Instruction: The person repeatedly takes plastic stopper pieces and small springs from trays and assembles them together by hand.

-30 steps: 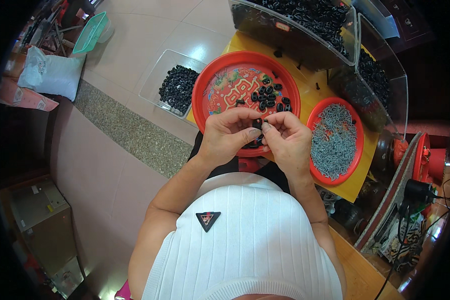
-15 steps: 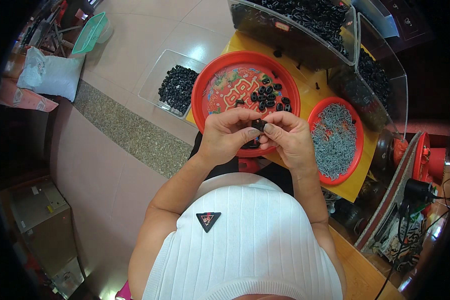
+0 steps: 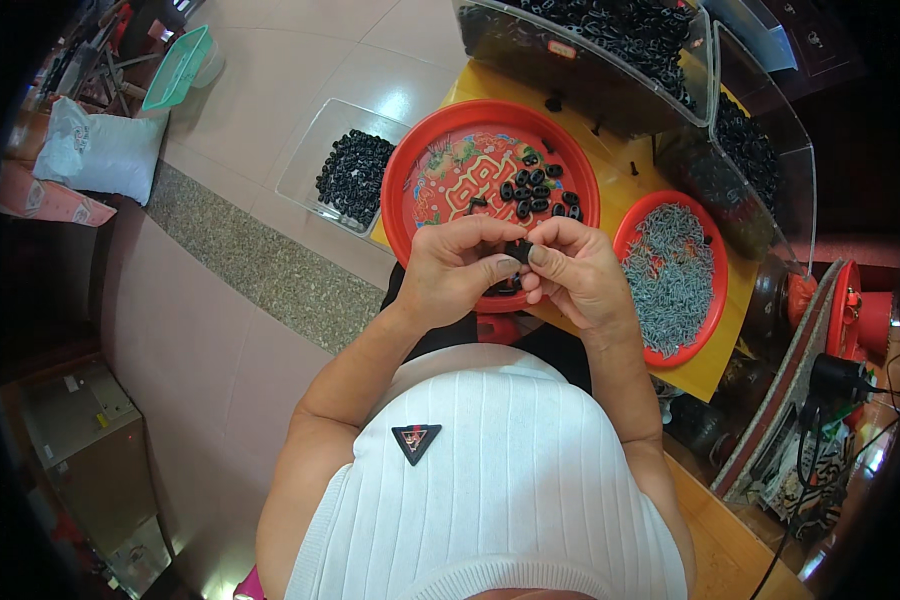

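Observation:
Above the near side of a large red tray, my two hands meet over a small black plastic part. My left hand pinches it between thumb and fingers. My right hand has its thumb and forefinger closed on the part's right end; whether it also holds a screw is too small to tell. Fingertips cover much of the part. Several loose black oval parts lie in the tray's right half, and more show just below my hands. Right of the tray, a smaller red bowl holds many grey screws.
The tray and bowl rest on a yellow tabletop. Tall clear bins full of black parts stand along its far side. Left of the tray is a clear box of black pieces. Cables hang from a black device at right.
My hands stay together at nearly the same spot, with the right fingers shifting slightly on the black part. The loose parts in the tray keep their places.

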A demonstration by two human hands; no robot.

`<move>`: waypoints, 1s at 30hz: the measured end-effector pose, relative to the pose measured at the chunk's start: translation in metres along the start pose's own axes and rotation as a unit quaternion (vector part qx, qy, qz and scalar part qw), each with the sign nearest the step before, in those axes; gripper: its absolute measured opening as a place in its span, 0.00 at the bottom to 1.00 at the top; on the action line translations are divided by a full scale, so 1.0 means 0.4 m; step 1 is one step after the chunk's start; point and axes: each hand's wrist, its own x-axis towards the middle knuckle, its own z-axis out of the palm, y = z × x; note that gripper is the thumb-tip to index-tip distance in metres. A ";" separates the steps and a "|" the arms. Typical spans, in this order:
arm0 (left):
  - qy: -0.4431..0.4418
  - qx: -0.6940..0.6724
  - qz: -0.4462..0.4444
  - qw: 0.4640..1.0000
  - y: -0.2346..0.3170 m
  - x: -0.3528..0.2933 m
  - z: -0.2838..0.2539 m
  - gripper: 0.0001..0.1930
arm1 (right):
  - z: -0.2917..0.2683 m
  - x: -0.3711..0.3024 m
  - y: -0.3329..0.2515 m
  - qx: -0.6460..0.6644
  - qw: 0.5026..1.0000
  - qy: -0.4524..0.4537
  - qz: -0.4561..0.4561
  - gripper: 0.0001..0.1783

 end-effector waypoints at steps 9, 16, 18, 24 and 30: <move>0.010 -0.064 -0.004 0.998 -0.019 0.003 0.007 0.13 | 0.021 -0.008 -0.011 -0.009 0.999 0.028 -0.029 0.05; 0.008 -0.025 -0.022 0.999 -0.015 -0.001 0.005 0.13 | 0.044 -0.019 -0.022 -0.180 0.978 0.096 -0.046 0.02; 0.004 -0.018 -0.020 1.000 -0.014 0.000 0.005 0.13 | 0.042 -0.020 -0.021 -0.185 0.976 0.099 -0.051 0.03; 0.010 -0.016 -0.002 1.000 -0.023 -0.002 0.002 0.13 | 0.036 -0.014 -0.013 -0.153 0.983 0.081 -0.058 0.03; 0.002 -0.051 0.014 0.999 -0.014 -0.002 0.012 0.12 | -0.003 -0.003 0.010 -0.037 0.998 0.001 -0.051 0.07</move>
